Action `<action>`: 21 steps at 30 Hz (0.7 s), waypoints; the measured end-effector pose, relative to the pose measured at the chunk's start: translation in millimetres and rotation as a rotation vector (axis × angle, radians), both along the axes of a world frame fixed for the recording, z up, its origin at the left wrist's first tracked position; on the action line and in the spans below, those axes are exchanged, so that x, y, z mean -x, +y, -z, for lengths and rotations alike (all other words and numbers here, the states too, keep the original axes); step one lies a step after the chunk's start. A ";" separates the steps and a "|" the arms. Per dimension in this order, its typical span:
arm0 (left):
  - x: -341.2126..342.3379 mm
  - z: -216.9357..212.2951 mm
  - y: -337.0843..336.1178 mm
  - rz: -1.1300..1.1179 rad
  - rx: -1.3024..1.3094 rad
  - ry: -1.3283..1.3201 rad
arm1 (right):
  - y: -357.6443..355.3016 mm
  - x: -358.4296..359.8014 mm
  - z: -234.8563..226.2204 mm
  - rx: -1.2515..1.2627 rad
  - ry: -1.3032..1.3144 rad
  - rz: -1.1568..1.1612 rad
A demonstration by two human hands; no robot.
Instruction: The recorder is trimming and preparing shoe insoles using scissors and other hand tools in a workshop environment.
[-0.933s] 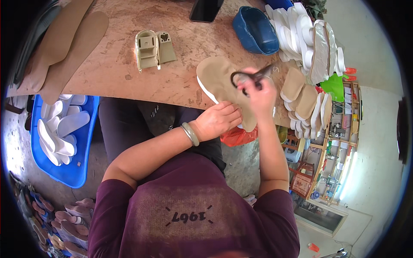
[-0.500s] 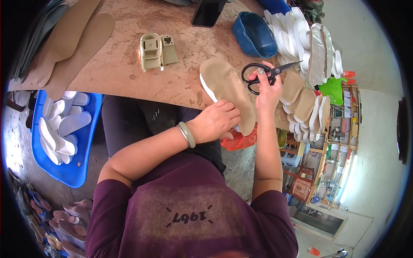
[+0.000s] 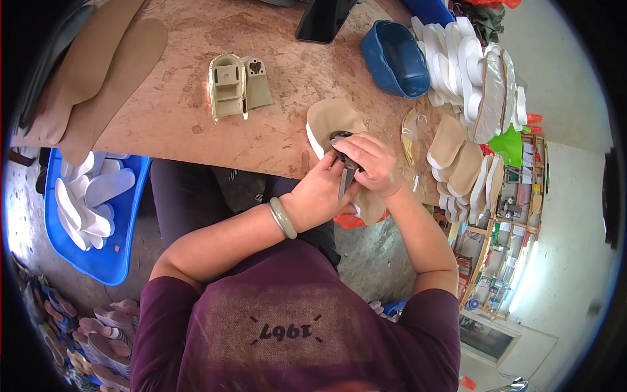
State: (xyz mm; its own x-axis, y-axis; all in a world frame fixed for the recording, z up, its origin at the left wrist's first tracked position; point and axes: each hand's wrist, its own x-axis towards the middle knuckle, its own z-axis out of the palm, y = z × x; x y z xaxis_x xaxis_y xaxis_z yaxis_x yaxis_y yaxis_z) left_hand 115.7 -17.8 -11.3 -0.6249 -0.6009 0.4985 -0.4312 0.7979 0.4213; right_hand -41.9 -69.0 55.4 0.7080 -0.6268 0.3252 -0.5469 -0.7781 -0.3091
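A tan-topped shoe sole with a white edge (image 3: 334, 116) lies at the table's front edge, partly past it. My left hand (image 3: 321, 189) grips its near part, fingers closed round the side. Over the same sole, my right hand (image 3: 373, 163) is closed on black-handled scissors (image 3: 346, 176), whose blades point down toward me beside my left fingers. Both hands cover the middle of the sole, so I cannot tell whether the blades touch it.
Tan-topped soles (image 3: 447, 140) and white soles (image 3: 450, 59) are stacked at right, near a blue basin (image 3: 395, 59). Cream moulded parts (image 3: 228, 85) and a phone (image 3: 323, 19) lie on the table (image 3: 176, 98). A blue tray (image 3: 124, 255) of white pieces stands at lower left.
My right hand has brought the scissors left and down from beside the sole to over it, turning the blades toward me. My left hand still holds the sole.
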 end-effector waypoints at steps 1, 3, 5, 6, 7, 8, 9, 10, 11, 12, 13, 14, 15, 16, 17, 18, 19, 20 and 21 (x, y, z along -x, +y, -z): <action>1.4 1.4 -0.4 0.004 -0.005 0.000 | -3.6 -1.4 2.7 -0.005 0.000 0.004; 2.3 2.5 -0.8 0.004 0.019 -0.001 | -13.5 -9.0 5.8 0.176 0.080 0.071; 1.8 -1.3 -2.5 0.006 0.014 -0.010 | -13.5 -12.5 4.9 0.172 0.040 0.141; 1.8 -4.0 -3.4 0.002 0.011 -0.019 | -13.1 -13.9 4.6 0.170 0.001 0.205; 1.8 -4.7 -4.0 0.007 0.015 -0.017 | -14.9 -12.1 17.6 0.239 -0.065 0.320; -0.3 -4.0 -5.1 -0.012 0.025 -0.003 | -20.9 -13.0 16.5 0.244 -0.066 0.320; -1.8 -3.8 -5.6 -0.032 0.035 0.011 | -26.8 -14.5 13.8 -0.063 -0.461 0.617; -2.0 -3.6 -5.6 -0.033 0.040 0.010 | -28.4 -15.4 11.4 -0.389 -0.856 0.893; -1.4 -4.5 -6.8 -0.021 0.013 0.025 | -27.4 -9.8 6.4 -0.382 -0.856 0.890; -1.2 -5.1 -7.3 -0.008 -0.016 0.039 | -26.4 0.1 0.0 -0.350 -0.914 0.833; -1.4 -5.3 -7.3 -0.009 -0.012 0.043 | -25.5 5.3 -4.1 -0.318 -0.969 0.774; -0.7 -4.9 -6.2 -0.009 -0.010 0.040 | -18.6 5.8 -5.6 -0.315 -0.968 0.778; -2.2 -5.4 -6.4 -0.015 -0.009 0.035 | -8.7 3.3 -8.3 -0.235 -0.605 0.681; -4.1 -6.0 -5.7 -0.018 -0.012 0.036 | 1.7 0.5 -11.1 -0.155 -0.247 0.572; -5.7 -8.0 -5.1 0.014 -0.046 -0.023 | 11.4 -13.0 -8.7 -0.123 -0.179 0.505; -5.7 -9.1 -4.7 0.053 -0.081 -0.078 | 11.8 -16.1 -3.3 -0.124 -0.174 0.510; -4.4 -8.2 -5.1 0.058 -0.082 -0.074 | 12.3 -15.9 4.1 0.047 -0.072 0.446; -3.7 -7.2 -4.6 0.050 -0.066 -0.066 | 12.5 -15.3 10.6 0.213 0.029 0.374; -2.9 -6.6 -4.0 0.041 -0.048 -0.059 | 7.5 -14.1 15.5 0.244 0.015 0.430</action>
